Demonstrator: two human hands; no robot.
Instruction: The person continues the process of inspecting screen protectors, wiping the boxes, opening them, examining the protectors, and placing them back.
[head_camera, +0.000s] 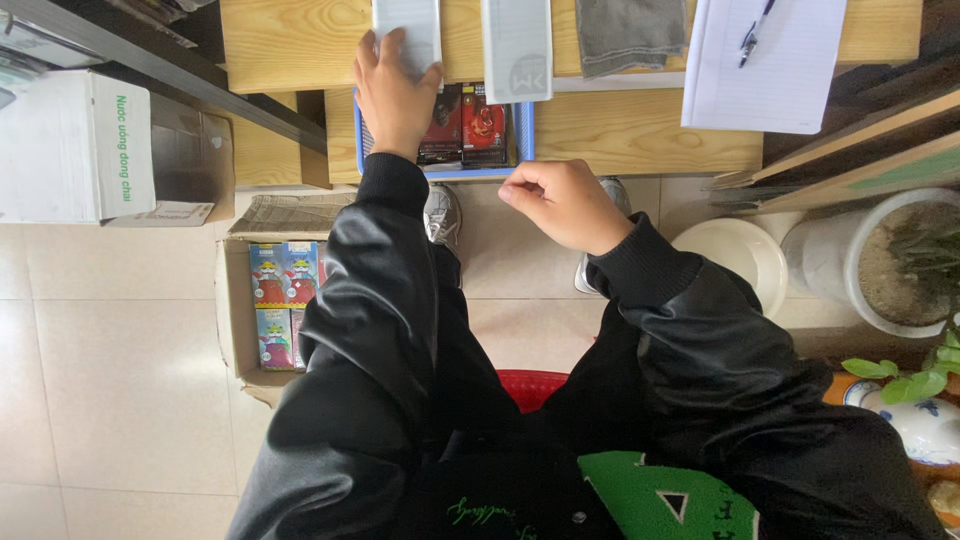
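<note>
A seated person's left hand (393, 95) lies flat on a pale grey rectangular packet (408, 35) on the light wooden counter (640, 130), fingers spread and pressing it, not curled around it. The right hand (565, 203) hovers below the counter edge, fingers clenched on nothing visible. A blue plastic tray (524, 128) of glossy red-and-black packs sits between them; an open cardboard box (237, 325) of colourful cartons stands on the tiled floor.

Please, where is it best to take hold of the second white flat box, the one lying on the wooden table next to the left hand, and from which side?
Probably by its two long edges near the end closest to the person. The white flat box lies flat, and that end overhangs the blue tray, so fingers can reach under it. The right hand, loosely closed, is nearest; the left hand rests on the other box.
</note>
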